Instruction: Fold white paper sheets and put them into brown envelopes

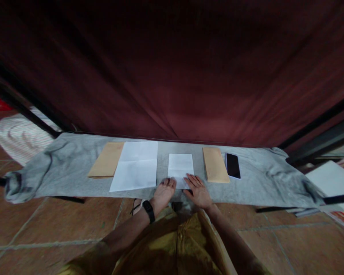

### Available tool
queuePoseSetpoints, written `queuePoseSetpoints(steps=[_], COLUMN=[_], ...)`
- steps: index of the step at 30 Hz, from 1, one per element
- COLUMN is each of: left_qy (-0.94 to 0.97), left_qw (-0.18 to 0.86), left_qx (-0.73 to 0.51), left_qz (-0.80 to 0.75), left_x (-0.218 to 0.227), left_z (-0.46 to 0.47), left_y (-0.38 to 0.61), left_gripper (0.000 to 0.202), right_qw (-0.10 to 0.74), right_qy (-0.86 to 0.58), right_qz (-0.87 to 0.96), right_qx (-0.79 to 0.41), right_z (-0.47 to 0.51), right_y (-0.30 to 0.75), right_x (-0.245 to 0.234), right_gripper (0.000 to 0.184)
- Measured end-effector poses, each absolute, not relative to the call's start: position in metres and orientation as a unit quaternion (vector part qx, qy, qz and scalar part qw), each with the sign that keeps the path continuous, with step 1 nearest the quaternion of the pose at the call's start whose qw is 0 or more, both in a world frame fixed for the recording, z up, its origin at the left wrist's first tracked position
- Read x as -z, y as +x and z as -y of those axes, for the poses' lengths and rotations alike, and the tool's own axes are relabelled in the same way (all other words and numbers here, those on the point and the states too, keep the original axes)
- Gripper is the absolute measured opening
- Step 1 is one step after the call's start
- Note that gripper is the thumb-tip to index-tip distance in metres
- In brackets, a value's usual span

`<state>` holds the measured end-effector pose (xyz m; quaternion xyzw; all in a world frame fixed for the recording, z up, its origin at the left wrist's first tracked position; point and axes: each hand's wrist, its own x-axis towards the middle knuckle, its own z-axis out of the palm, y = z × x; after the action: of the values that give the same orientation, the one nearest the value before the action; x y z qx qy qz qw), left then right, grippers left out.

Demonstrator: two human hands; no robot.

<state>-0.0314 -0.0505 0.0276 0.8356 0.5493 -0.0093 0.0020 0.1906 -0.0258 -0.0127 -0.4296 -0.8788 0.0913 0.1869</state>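
1. Head view, hands: L hand (164, 191) and R hand (199, 189) both lie palm down and flat, fingers loosely spread, gripping nothing. The fingertips rest on the near edge of the paper (180, 165), L at its 7 o'clock corner, R at its 5 o'clock corner. There is a black band (149, 210) on the L wrist.
2. Paper: a small white sheet, looks folded, lying flat on the grey cloth (74, 168) about mid-table, straight ahead at 12 from the person.
3. Around it: at the paper's 9 o'clock, just beside but not touching, is a big white sheet (136, 164) opened out w/ fold creases. Further at 9 is a brown envelope (106, 160), its edge tucked under or touching that sheet; can't tell which. At 3 o'clock is a 2nd envelope (215, 164), w/ a phone (233, 165) just beside it, screen dark.
4. Backdrop: a dark red curtain (172, 76) hangs behind the cloth at 12, and there is tiled floor (46, 225) below.
5. Step in hand, as I judge it: pressing the paper's near edge flat, i.e. setting a crease or squaring it up.
6. Any further move calls for even pressure from both hands so the paper doesn't skid on the soft cloth. It also needs the edges kept aligned and a fingertip pinch at a corner to lift it, since it's thin and lies flush.
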Motion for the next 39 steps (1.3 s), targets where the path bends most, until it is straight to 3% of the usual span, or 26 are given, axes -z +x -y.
queuePoseSetpoints(steps=[6,13,19,27,32,39], left_qy=[0.836,0.835,0.818,0.802,0.734,0.682], left_qw=[0.031,0.145,0.208,0.220,0.250,0.253], left_qx=[-0.026,-0.139,-0.172,-0.147,-0.175,-0.176], left_qz=[-0.547,-0.513,-0.508,-0.536,-0.607,-0.663], left_x=[-0.036,-0.031,-0.021,-0.026,-0.032,-0.032], left_z=[0.048,0.062,0.063,0.036,0.020,0.015], left_y=[-0.046,-0.064,-0.080,-0.083,-0.077,-0.072], left_gripper=[0.034,0.032,0.052,0.040,0.024,0.032], right_qw=[0.236,0.316,0.299,0.334,0.360,0.345], right_qy=[-0.431,-0.425,-0.416,-0.455,-0.478,-0.533], right_qz=[0.861,0.823,0.821,0.771,0.740,0.707], right_qx=[-0.132,-0.204,-0.252,-0.295,-0.307,-0.312], right_z=[0.023,0.016,0.020,0.015,0.007,0.002], right_y=[0.194,0.203,0.202,0.199,0.194,0.189], right_x=[0.016,0.025,0.021,0.012,0.008,0.009], right_gripper=[0.049,0.044,0.034,0.020,0.027,0.027])
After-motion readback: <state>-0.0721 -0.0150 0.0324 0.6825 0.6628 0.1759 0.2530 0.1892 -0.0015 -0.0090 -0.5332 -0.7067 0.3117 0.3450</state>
